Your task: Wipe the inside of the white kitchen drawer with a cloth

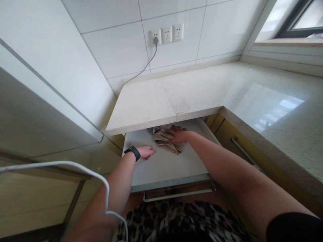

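Note:
A folded brown, patterned cloth [168, 136] lies inside a pulled-out white drawer [151, 171], under the counter's front edge. My right hand [178, 134] grips the cloth from its right side, thumb over the top and the other fingers partly hidden behind it. To the left of the cloth, apart from it, my left hand [146, 152] hovers low over the drawer bottom. Its fingers are curled together and nothing shows in them. A black watch [133, 153] is on the left wrist.
The pale stone counter [196, 90] overhangs the drawer's back and turns forward on the right. The drawer's metal handle [179, 195] faces my body. A white cable [106, 188] hangs at left; a grey cord [151, 60] runs from a wall socket. A tall white cabinet [58, 60] stands left.

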Demonstrator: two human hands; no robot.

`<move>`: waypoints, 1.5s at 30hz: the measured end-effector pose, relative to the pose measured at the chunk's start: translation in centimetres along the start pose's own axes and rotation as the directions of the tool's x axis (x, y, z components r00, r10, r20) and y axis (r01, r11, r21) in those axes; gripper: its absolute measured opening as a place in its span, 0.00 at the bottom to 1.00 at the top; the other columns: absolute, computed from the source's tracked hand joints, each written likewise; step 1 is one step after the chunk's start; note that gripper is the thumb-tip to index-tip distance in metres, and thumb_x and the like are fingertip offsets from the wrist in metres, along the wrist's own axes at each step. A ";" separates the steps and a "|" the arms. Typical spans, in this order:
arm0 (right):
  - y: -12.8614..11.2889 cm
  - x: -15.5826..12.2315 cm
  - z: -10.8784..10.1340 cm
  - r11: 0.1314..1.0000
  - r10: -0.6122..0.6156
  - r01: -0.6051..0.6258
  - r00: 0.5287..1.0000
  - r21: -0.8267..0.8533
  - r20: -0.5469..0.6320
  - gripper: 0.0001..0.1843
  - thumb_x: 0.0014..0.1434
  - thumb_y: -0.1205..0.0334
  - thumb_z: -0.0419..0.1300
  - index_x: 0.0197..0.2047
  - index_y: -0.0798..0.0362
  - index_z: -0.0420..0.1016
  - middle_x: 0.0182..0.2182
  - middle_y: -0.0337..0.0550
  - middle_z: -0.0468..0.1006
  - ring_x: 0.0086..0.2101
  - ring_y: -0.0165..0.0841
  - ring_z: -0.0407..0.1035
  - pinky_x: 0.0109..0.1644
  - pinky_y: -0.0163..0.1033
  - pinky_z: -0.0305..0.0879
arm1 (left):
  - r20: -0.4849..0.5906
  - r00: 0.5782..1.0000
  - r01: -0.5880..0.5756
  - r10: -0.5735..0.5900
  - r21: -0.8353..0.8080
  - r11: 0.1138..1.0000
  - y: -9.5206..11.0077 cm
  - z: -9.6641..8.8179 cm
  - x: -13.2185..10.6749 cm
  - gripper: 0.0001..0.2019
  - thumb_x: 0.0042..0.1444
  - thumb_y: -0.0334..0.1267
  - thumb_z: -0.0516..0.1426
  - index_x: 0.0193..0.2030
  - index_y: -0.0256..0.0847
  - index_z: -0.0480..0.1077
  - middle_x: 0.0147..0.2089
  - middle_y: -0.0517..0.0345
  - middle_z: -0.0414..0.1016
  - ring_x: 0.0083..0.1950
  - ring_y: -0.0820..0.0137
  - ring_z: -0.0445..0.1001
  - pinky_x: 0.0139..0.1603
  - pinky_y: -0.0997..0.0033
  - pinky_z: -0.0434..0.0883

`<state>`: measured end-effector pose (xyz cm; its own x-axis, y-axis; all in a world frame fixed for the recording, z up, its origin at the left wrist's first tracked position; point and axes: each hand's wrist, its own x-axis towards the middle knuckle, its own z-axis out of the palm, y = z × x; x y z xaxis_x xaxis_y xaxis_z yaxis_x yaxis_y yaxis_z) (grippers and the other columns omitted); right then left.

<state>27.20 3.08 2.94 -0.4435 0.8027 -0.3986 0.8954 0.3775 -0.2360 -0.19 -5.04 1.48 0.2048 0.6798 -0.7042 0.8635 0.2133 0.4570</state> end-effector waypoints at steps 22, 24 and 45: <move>0.2 0.5 0.5 1.000 -0.005 0.004 1.000 -0.008 -0.007 0.53 0.54 0.23 0.60 0.78 0.25 0.51 0.77 0.48 0.41 0.73 0.58 0.42 0.71 0.69 0.46 | -0.013 1.000 -0.007 0.007 0.021 1.000 0.2 -0.1 -0.3 0.18 0.65 0.56 0.53 0.42 0.41 0.67 0.30 0.60 0.71 0.29 0.69 0.70 0.30 0.72 0.67; 0.2 0.6 0.5 1.000 -0.005 0.005 1.000 -0.006 -0.008 0.53 0.54 0.23 0.60 0.78 0.25 0.50 0.77 0.48 0.40 0.73 0.59 0.43 0.71 0.69 0.46 | -0.008 1.000 -0.011 0.011 0.016 1.000 0.2 -0.1 -0.3 0.17 0.66 0.55 0.52 0.42 0.41 0.67 0.31 0.60 0.70 0.29 0.70 0.70 0.30 0.73 0.67; 0.0 0.4 0.3 1.000 0.003 -0.003 1.000 -0.005 0.008 0.53 0.54 0.23 0.60 0.78 0.25 0.51 0.77 0.46 0.40 0.74 0.59 0.41 0.72 0.67 0.45 | 0.002 1.000 -0.008 0.008 0.016 1.000 0.2 -0.1 -0.3 0.18 0.65 0.56 0.54 0.43 0.41 0.67 0.31 0.60 0.71 0.29 0.69 0.70 0.30 0.73 0.67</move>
<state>27.01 3.31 2.53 -0.4408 0.8003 -0.4064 0.8971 0.3774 -0.2298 -0.12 -5.15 1.80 0.2129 0.6800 -0.7016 0.8691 0.1963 0.4541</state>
